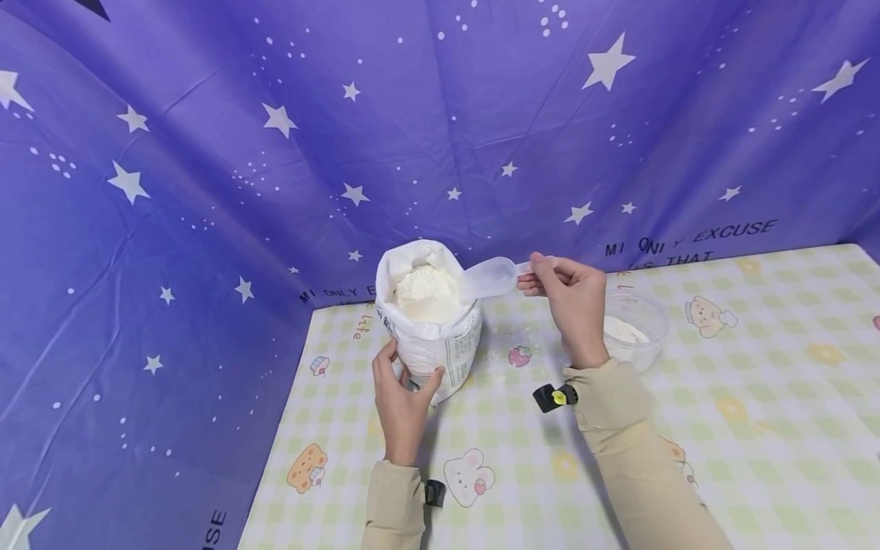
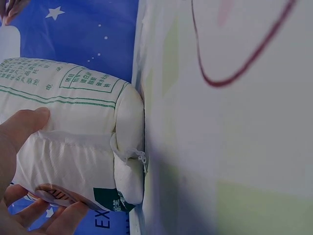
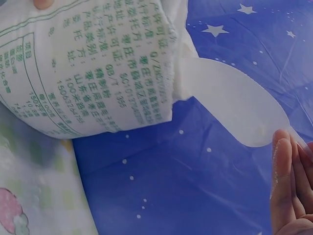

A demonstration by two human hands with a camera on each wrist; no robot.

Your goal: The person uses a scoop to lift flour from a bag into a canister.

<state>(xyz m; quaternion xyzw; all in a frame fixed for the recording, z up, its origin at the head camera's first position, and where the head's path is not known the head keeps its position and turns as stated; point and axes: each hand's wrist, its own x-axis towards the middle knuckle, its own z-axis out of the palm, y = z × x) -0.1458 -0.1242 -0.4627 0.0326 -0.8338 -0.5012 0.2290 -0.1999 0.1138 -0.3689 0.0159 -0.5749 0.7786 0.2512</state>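
Right hand (image 1: 574, 305): fingers drawn together, thumb pinching the handle of a translucent scoop (image 1: 491, 276). Scoop held out level with the bag mouth; its front end meets the rim on the side nearest this hand, bowl lying between bag and fingers. Load in the scoop: cannot tell.

Left hand (image 1: 406, 401): curled part-way round the lower body of a white bag (image 1: 443, 351), thumb on one side, fingers on the other, gripping it. Left wrist view shows the thumb pressed on the printed face.

Bag upright at the far side of the worktop (image 1: 522, 489), close to the backdrop, top wide open. White powder (image 1: 428, 286) heaped inside, near the rim. Green lettering on the side, a boxed table among it; dark green patch low down by the base seam.

Clear round tub (image 1: 656, 340) on the worktop, beyond the right wrist and partly hidden by it; white contents (image 1: 622, 330) inside. Faint whitish scatter on the cloth between bag and tub.

Cloth: pale green and white check, cartoon animals, a strawberry near the bag. Backdrop (image 1: 412, 114): purple-blue, white stars and dots, black lettering along the lower edge. Beige sleeves (image 1: 639, 451) on both arms, small black device at each wrist.
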